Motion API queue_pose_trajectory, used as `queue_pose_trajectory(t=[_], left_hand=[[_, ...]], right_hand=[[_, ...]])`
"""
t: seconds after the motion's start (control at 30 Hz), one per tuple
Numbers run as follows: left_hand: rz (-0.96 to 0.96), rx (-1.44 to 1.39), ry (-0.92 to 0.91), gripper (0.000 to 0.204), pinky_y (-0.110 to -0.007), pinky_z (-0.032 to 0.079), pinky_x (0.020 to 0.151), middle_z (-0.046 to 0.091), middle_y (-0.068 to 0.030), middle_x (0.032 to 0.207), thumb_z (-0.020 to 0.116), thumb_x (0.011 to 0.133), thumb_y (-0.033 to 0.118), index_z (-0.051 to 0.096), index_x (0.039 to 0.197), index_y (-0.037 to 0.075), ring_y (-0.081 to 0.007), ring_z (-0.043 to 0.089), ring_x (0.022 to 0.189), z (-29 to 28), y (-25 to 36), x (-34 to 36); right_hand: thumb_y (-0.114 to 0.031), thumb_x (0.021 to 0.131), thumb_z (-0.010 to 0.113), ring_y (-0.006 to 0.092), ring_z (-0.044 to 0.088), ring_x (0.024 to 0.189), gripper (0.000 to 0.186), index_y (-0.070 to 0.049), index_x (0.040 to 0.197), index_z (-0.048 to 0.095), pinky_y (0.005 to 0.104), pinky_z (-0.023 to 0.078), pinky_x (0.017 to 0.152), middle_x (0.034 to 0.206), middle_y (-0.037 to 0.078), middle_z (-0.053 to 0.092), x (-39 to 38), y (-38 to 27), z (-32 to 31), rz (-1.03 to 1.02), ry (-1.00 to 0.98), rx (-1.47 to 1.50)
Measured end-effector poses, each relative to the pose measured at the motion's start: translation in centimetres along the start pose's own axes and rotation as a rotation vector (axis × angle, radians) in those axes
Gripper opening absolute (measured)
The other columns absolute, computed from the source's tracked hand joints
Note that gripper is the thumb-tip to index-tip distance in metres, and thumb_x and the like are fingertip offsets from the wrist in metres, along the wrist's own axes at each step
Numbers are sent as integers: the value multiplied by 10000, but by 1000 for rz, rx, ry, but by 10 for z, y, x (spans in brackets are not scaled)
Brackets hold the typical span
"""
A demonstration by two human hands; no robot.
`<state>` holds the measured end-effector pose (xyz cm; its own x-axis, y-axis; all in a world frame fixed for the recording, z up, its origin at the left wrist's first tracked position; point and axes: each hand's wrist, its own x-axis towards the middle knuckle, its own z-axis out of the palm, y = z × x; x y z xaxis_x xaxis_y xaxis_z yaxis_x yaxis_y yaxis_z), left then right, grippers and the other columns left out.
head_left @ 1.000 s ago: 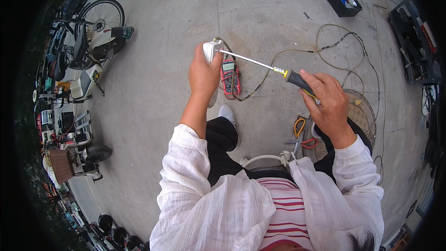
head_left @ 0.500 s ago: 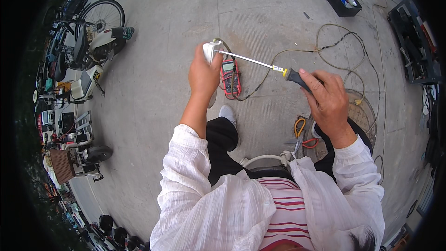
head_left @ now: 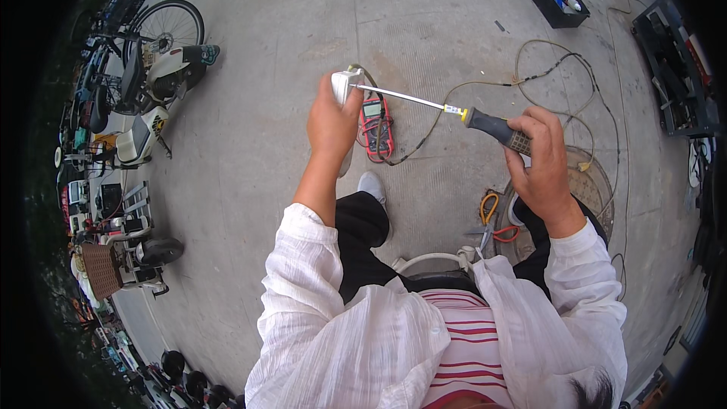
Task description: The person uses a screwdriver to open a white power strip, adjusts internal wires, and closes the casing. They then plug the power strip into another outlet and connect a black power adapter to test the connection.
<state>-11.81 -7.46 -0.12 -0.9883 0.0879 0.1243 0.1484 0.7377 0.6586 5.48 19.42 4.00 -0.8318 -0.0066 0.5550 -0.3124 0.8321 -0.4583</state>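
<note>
A: From the head camera, what do our hands grasp?

B: Our left hand (head_left: 331, 123) clenches a white plug (head_left: 341, 86) at eleven o'clock; our right hand (head_left: 542, 159) grips a screwdriver (head_left: 454, 110), tip touching the plug.

A: Below them?

B: A red multimeter (head_left: 377, 127) on the concrete ground (head_left: 257, 144).

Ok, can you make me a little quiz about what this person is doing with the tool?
1. True or false: the right hand holds a hammer.
2. What does the left hand grip? A) a small white box B) a red cup C) a bicycle wheel
3. Fill in: the red meter lies on the ____.

Key:
1. False, it holds a screwdriver whose tip meets the white box.
2. A
3. ground
</note>
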Motion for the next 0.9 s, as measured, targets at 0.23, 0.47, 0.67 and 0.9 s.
queue_pose_trajectory(t=[0.23,0.47,0.67,0.9], left_hand=[[22,20,2,454,-465,511,744,694,-214,961,635,889,383,544,1239,107,-412,665,892,0,-2,0],[25,-17,17,445,-390,514,753,688,-183,956,692,891,367,582,1170,37,-323,673,852,1,1,-1],[11,-2,-27,471,-458,509,762,692,-206,1001,637,895,401,539,1253,112,-403,664,920,2,4,-3],[-37,-19,-23,473,-453,510,767,692,-200,1017,638,898,411,538,1259,123,-395,665,931,2,2,-3]], right_hand=[[33,751,751,336,579,1029,477,-26,1180,551,377,490,858,1158,176,531,1,-2,-4,108,-14,132],[-92,821,753,285,626,949,385,-6,1159,590,355,510,818,1071,155,604,4,-3,-10,247,-15,207],[-138,885,712,211,629,897,346,-13,1175,571,333,512,787,1014,137,627,-3,0,-8,429,-33,371],[-161,918,667,149,583,817,307,-18,1158,539,301,490,736,907,94,601,-7,-2,-5,468,-36,500]])
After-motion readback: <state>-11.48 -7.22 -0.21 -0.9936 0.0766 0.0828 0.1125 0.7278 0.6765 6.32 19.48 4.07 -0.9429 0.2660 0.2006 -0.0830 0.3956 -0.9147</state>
